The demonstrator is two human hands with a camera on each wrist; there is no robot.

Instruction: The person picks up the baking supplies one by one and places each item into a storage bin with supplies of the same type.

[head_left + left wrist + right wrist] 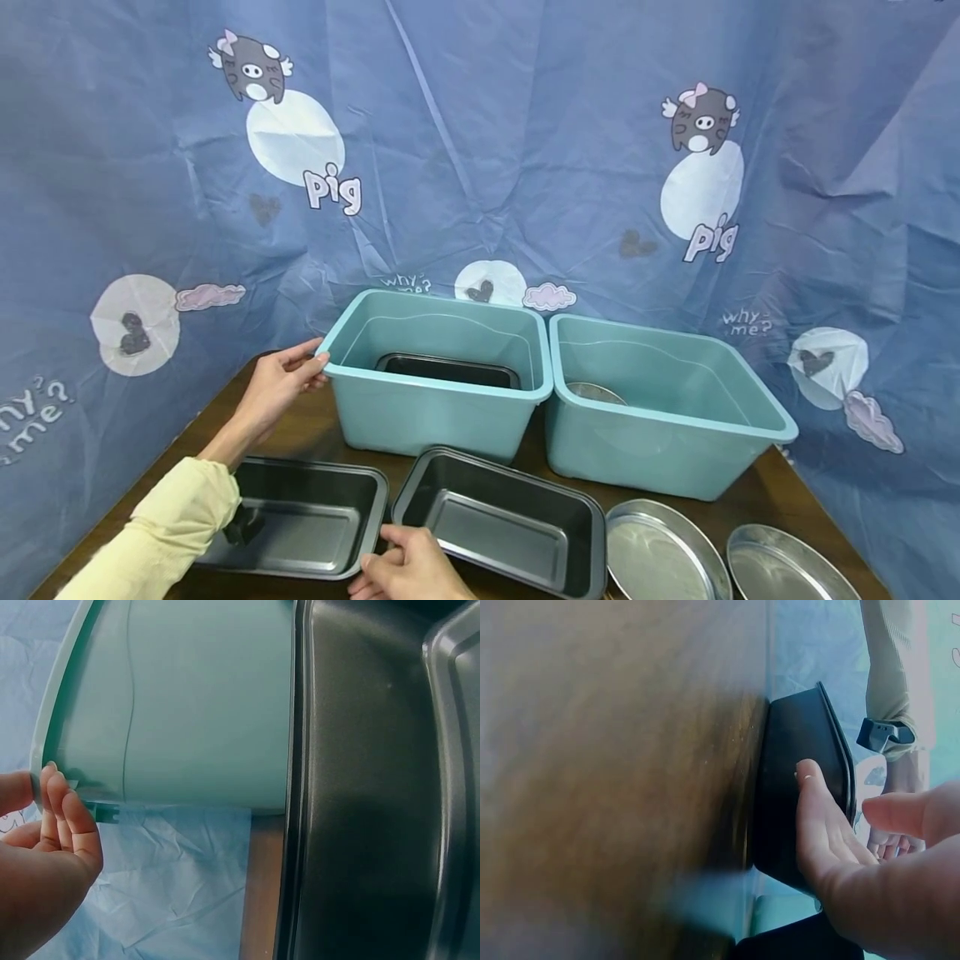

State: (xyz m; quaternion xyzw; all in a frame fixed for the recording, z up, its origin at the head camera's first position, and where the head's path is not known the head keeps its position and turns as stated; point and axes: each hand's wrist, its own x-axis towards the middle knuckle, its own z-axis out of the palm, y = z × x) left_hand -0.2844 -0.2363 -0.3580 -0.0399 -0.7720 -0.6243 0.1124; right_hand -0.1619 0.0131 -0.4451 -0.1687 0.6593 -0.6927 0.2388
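Note:
My left hand (281,383) pinches the left front corner of the left teal bin's (435,412) rim. In the left wrist view, the left hand's fingers (71,817) lie inside the rim and the thumb outside. My right hand (412,567) is at the right end of the left black loaf pan (300,533). In the right wrist view, the right hand's nearly straight fingers (817,817) lie along the pan's outer wall, and its thumb stands slightly apart from the rim. A second loaf pan (502,525) sits to its right. Another dark pan (450,371) lies inside the left bin.
A second teal bin (637,450) adjoins the first on the right, with a round metal pan (596,392) partly visible inside. Two round metal pans (663,554) (787,567) lie at the front right of the brown table (780,492). A blue printed cloth (480,150) hangs behind.

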